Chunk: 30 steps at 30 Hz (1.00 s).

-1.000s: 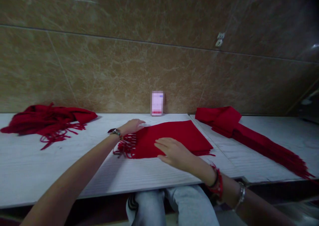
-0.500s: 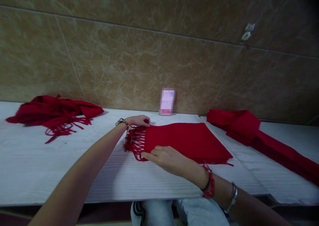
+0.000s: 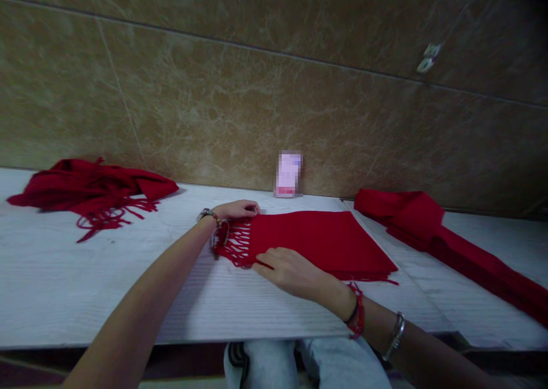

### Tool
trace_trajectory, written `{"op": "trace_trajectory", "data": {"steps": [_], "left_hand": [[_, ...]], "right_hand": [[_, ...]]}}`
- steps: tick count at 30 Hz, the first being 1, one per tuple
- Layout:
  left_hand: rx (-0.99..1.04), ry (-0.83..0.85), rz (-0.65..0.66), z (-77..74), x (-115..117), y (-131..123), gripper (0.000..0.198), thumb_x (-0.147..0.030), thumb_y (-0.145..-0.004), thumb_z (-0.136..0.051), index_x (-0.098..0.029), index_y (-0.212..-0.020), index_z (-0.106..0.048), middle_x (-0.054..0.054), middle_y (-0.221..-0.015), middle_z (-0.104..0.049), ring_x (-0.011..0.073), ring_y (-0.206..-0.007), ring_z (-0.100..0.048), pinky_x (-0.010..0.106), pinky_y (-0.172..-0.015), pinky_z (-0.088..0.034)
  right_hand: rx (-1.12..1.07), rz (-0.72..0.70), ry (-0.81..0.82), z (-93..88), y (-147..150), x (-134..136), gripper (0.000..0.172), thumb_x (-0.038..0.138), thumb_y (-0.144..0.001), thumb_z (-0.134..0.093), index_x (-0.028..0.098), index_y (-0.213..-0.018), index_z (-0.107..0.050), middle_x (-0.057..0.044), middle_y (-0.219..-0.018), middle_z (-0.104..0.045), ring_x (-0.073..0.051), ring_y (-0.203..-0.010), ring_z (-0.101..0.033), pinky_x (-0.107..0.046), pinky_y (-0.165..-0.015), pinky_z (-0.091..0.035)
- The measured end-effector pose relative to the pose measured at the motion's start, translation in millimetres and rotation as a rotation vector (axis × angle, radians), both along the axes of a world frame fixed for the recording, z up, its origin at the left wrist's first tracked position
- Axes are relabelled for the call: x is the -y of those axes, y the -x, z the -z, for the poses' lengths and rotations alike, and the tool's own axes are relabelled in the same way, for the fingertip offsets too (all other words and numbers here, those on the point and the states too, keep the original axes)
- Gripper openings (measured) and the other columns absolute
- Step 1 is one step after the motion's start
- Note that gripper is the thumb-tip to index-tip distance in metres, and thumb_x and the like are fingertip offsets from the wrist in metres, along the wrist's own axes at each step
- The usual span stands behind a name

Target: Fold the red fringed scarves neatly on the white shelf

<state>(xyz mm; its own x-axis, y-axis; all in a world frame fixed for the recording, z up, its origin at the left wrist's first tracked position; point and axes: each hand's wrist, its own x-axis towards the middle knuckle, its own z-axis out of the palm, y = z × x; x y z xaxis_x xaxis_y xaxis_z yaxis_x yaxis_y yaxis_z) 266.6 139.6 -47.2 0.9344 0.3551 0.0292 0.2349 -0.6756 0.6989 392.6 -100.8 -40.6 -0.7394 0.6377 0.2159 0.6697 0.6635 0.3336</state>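
A folded red scarf (image 3: 312,235) lies flat in front of me, its fringe pointing left. At the far corner beside the fringe, my left hand (image 3: 238,209) has its fingers closed on the scarf's edge. My right hand (image 3: 286,270) pinches the near edge close to where the fringe begins, with its fingers curled over the cloth. Under my left wrist, part of the fringe is hidden. The scarf's right end slants, and several layers show along its near side.
A crumpled red scarf (image 3: 94,189) with loose fringe lies at the left. Another long red scarf (image 3: 411,223) stretches off to the right. A blurred pink-white rectangular object (image 3: 288,175) leans on the tiled wall (image 3: 214,103) behind the white table (image 3: 107,297).
My right hand has shifted slightly right along the near edge, and the fringe strands near it have been drawn in. My left hand stays at the far corner.
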Motion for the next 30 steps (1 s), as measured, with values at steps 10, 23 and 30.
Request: {"op": "trace_trajectory", "data": {"steps": [10, 23, 30], "left_hand": [[0.043, 0.054, -0.003, 0.9, -0.9, 4.9, 0.028, -0.006, -0.064, -0.044, -0.013, -0.080, -0.067, 0.004, -0.084, -0.068, 0.0141, -0.080, -0.059, 0.024, -0.078, -0.042], [0.226, 0.179, -0.102, -34.7, 7.6, 3.4, 0.020, -0.031, -0.075, -0.057, -0.014, -0.084, -0.062, 0.003, -0.081, -0.065, 0.0132, -0.073, -0.057, 0.024, -0.068, -0.044], [0.460, 0.336, 0.024, -95.0, 37.7, -114.1, 0.018, -0.030, -0.074, -0.058, -0.013, -0.080, -0.057, 0.000, -0.073, -0.057, 0.0084, -0.064, -0.053, 0.020, -0.062, -0.041]], "right_hand": [[-0.112, 0.189, -0.097, -1.7, 16.3, -2.9, 0.018, 0.011, -0.089, -0.042, 0.016, -0.101, -0.055, -0.005, -0.079, -0.061, -0.018, -0.071, -0.055, -0.030, -0.062, -0.041], [-1.088, 0.403, 0.012, -37.1, -24.8, -1.9, 0.011, 0.013, -0.077, -0.046, 0.020, -0.084, -0.053, 0.000, -0.076, -0.062, -0.014, -0.069, -0.060, -0.025, -0.062, -0.046], [-1.675, 0.578, -0.077, -42.3, -112.2, 35.6, 0.016, 0.035, -0.072, -0.048, 0.022, -0.079, -0.042, 0.010, -0.048, -0.044, -0.008, -0.036, -0.045, -0.019, -0.035, -0.029]]}}
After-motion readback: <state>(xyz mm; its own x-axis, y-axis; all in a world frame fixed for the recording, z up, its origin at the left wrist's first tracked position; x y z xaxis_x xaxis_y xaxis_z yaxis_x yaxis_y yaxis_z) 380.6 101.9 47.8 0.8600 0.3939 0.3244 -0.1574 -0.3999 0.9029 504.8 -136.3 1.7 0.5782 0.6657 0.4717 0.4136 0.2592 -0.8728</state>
